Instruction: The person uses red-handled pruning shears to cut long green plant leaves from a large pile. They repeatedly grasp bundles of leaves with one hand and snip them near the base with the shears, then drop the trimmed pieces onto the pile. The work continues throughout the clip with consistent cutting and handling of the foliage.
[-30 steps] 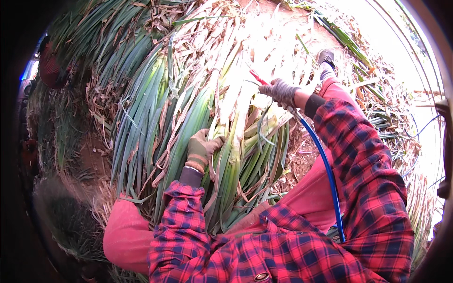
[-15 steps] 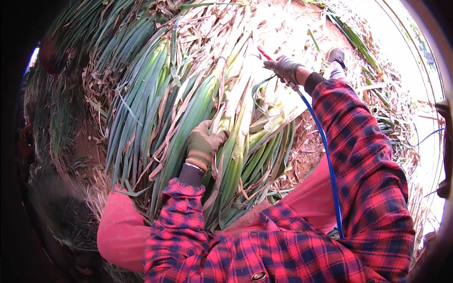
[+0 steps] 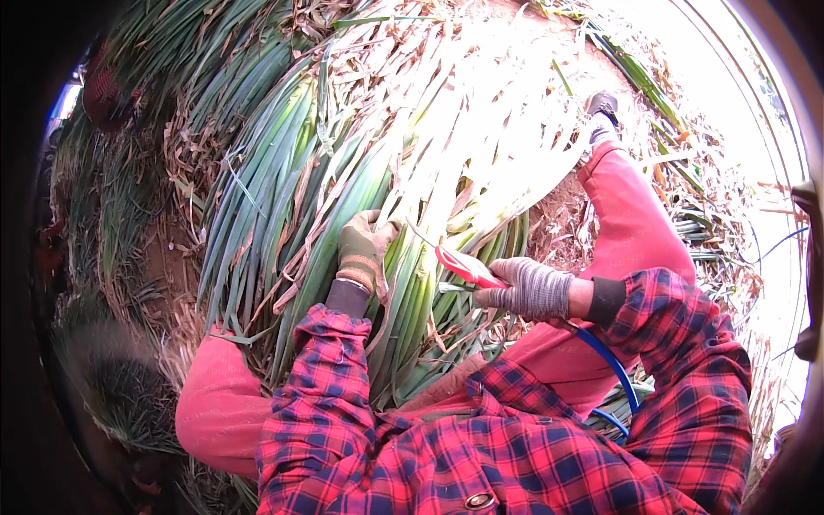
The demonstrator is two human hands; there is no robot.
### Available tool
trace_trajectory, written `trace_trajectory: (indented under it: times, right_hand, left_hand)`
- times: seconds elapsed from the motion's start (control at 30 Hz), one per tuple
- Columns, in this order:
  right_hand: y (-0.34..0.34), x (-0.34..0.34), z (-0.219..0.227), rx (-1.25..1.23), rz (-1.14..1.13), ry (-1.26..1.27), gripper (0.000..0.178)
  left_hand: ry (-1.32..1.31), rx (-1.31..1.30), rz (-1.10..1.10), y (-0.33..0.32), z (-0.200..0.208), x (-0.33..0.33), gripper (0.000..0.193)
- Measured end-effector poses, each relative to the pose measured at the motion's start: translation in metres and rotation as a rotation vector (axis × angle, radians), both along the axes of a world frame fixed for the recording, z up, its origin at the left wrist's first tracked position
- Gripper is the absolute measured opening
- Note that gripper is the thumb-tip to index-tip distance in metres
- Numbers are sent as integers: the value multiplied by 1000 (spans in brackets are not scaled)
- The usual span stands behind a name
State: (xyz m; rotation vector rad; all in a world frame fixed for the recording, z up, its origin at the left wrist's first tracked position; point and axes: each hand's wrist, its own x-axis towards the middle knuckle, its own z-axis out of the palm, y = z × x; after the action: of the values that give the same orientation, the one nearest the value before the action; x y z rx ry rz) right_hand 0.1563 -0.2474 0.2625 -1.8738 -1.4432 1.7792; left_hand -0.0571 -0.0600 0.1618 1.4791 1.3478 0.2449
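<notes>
A large heap of long green onions point(image 3: 257, 189) lies in front of me, green leaves toward my body and pale stalks away. My left hand point(image 3: 364, 247), in an olive glove with orange bands, is closed around a green onion point(image 3: 412, 287) at the near part of the heap. My right hand point(image 3: 534, 287), in a grey knit glove, grips a red air blow gun point(image 3: 468, 268). Its thin metal nozzle points left, toward the stalks beside my left hand. A blue hose point(image 3: 614, 365) runs from under the right hand to my lap. Glare washes out the far stalks.
Dry brown leaves point(image 3: 378, 51) cover much of the heap and ground. More green onions point(image 3: 129, 386) are piled at the left. My legs point(image 3: 639, 210) in red trousers stretch around the heap. Part of another person point(image 3: 107, 94) is dimly visible at the far left.
My right hand has drawn back toward me with the blow gun, from the far stalks to beside my left hand. The hose now bends more. My left hand has hardly moved.
</notes>
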Motion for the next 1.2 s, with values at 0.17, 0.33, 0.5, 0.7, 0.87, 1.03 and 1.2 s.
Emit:
trace_trajectory:
  times: [0.17,0.33,0.5,0.7,0.87,1.03,1.2]
  right_hand:
    - [48,31,1,-241,-445,77,45]
    - [53,36,-2,-221,-404,85,41]
    - [51,27,-19,-61,-313,31,43]
    - [92,83,-41,14,-752,2,44]
    - [83,70,-11,11,-712,5,42]
    - [75,61,-3,-20,-592,41,51]
    - [70,73,-6,44,-565,21,53]
  left_hand:
    - [48,193,-53,0,-26,-14,56]
    - [207,226,-89,-8,7,10,68]
    - [311,315,-182,-10,18,14,71]
    - [477,520,-418,-3,36,25,45]
    - [358,826,-435,45,27,60,39]
    - [951,745,-546,90,-8,103,54]
    - [891,563,-570,102,9,111,65]
